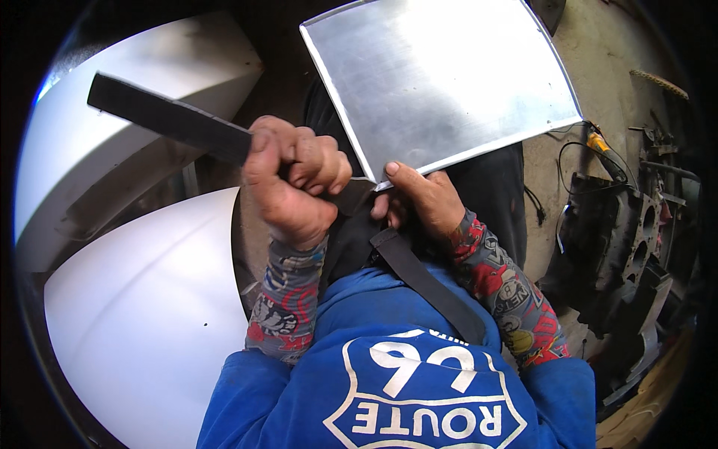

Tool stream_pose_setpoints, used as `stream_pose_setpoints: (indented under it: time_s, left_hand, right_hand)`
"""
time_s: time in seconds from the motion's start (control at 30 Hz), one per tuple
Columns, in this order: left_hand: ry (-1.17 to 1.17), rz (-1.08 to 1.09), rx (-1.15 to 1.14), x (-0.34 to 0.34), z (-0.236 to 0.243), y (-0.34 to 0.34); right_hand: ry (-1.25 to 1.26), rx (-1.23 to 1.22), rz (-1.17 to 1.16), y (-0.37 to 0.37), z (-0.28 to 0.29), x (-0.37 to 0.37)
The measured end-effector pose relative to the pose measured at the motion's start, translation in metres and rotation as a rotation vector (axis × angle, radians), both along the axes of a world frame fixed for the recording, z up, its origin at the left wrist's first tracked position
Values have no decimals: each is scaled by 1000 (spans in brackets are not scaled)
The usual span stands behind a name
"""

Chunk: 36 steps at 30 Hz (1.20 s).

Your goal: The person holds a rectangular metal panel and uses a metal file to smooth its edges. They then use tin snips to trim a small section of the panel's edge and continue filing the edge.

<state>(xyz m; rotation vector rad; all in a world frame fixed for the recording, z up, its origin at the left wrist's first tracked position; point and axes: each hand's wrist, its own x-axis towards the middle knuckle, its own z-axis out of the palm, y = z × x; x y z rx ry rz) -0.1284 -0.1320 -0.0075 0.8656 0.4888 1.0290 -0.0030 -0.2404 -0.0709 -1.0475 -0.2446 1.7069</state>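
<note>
My left hand (292, 176) is closed in a fist around a long, flat dark bar (161, 116). The bar's long end slants up to the left, and a dark flat end emerges below the fist near the panel's corner. A shiny metal panel (441, 82) with folded edges lies over my lap, its near corner toward me. My right hand (426, 198) grips that corner, thumb on top and fingers curled beneath. Just below it, a dark flat strip (430, 284) lies against my blue shirt. Whether the bar's lower end touches the panel, I cannot tell.
On the left are a large white curved panel (149, 299) and another pale bodywork piece (149, 60) behind it. Dark metal parts (598, 247) are piled at the right. An orange-handled tool (602, 150) with a black cable lies by them on the concrete floor (606, 71).
</note>
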Motion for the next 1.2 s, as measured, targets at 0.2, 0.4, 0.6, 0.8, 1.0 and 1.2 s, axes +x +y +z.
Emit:
stream_pose_setpoints:
  time_s: [0.2,0.4,0.6,0.8,1.0,1.2]
  left_hand:
    - [394,46,-174,-27,37,2]
    - [694,-199,-209,-30,45,-14]
    - [674,-243,-288,-12,39,-18]
    - [588,-316,-369,-5,39,-18]
    - [598,-331,-330,-9,34,-18]
    - [660,-261,-256,-22,39,-15]
  right_hand:
    - [157,99,-73,-6,38,8]
    - [97,53,-122,-1,72,8]
    - [5,48,-122,-4,73,8]
    - [62,11,-114,-12,75,10]
    - [71,-60,-207,-14,80,3]
    - [-61,-10,-95,-13,70,6]
